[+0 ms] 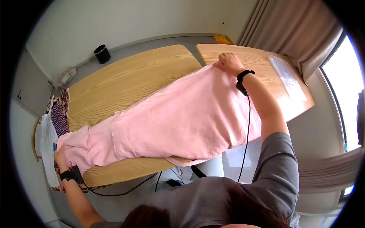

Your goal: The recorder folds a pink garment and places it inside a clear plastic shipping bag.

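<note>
A long pink garment [171,117], perhaps a dress, lies stretched across the wooden table [137,68], narrow at the left and wide at the right. A seam crosses it near its narrow part, and a folded flap shows there. At the far right corner of the wide end, my right hand [230,63] grips the edge with curled fingers. My left hand [60,157] holds the narrow end at the left, its fingertips partly hidden against the cloth. The near edge of the garment droops over the table's front edge by my legs. Each wrist wears a black strap with a cabled device.
Patterned and white cloths [48,133] hang over a chair at the left. A second wooden table [262,60] adjoins on the right, with a clear plastic sheet [289,78] on it. A black bin [102,54] stands behind. Black cables trail from both wrists.
</note>
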A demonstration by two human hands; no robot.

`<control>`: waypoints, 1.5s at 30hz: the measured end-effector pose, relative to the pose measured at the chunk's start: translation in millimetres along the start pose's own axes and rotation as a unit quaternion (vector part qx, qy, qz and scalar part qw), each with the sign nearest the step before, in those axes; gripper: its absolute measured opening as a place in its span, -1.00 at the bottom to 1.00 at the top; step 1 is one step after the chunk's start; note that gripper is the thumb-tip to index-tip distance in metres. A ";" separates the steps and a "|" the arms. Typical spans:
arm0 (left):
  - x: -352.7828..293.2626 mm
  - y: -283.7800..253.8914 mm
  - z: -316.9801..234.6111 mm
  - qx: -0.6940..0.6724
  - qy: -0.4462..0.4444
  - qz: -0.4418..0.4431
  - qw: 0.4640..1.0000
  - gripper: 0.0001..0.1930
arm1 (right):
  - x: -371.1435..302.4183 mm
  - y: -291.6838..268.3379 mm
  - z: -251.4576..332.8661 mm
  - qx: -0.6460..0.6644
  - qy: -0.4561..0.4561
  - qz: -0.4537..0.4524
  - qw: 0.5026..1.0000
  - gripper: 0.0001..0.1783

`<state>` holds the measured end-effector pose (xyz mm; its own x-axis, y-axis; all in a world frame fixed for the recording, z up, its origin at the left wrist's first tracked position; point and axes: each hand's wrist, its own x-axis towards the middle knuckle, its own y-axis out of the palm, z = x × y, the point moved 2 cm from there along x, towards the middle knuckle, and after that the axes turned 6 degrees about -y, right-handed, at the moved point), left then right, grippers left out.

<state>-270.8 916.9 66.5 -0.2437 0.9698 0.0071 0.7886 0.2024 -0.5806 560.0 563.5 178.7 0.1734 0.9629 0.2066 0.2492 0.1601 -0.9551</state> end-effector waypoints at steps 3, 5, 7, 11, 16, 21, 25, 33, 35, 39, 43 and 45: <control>86.7 -63.7 57.7 0.078 0.081 -0.066 0.991 -0.74 | 83.9 105.0 106.0 0.064 -0.042 0.056 0.995 -0.39; 88.1 -25.3 59.5 0.040 0.001 -0.027 0.999 -0.70 | 88.3 107.6 96.3 0.039 -0.034 0.084 0.995 -0.36; 79.7 -45.0 59.4 0.085 -0.002 -0.014 0.996 -0.57 | 98.5 105.6 106.5 0.039 -0.044 0.100 0.993 -0.34; -24.6 34.1 -99.1 0.412 0.149 -0.202 0.876 -0.42 | 87.7 106.1 91.7 0.055 -0.028 0.175 0.983 -0.31; -155.3 127.1 -179.5 0.202 0.326 0.413 0.826 -0.55 | 95.8 96.4 89.1 0.112 -0.030 0.193 0.974 -0.36; -190.6 165.4 -160.2 0.290 0.373 0.475 0.743 -0.41 | 66.5 77.5 -10.1 0.266 0.108 0.038 0.957 -0.54; -195.0 166.4 -155.3 0.281 0.373 0.457 0.756 -0.34 | 1.0 79.9 -77.4 0.103 0.276 0.191 0.936 -0.38; -204.8 176.1 -158.1 0.297 0.377 0.434 0.763 -0.29 | -53.6 139.6 -82.9 0.467 0.427 0.092 0.769 -0.58; -204.0 171.8 -153.3 0.303 0.355 0.436 0.769 -0.28 | -35.5 127.0 -53.7 0.540 0.449 0.193 0.685 -0.71; -205.0 174.9 -155.7 0.310 0.357 0.431 0.768 -0.28 | -33.2 124.7 -73.7 0.529 0.428 0.013 0.733 -0.74; -203.7 183.8 -161.6 0.325 0.354 0.430 0.764 -0.28 | -20.0 123.6 -133.4 0.269 0.413 -0.021 0.870 -0.64; -206.0 183.3 -161.9 0.312 0.339 0.438 0.772 -0.28 | -5.9 108.9 -122.3 0.168 0.408 -0.181 0.879 -0.53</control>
<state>15.4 776.2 90.4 0.7474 0.5882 -0.3090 0.0063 -0.4713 -0.8819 702.7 548.7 99.4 0.8004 0.3810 0.4629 0.1580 0.6108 -0.7759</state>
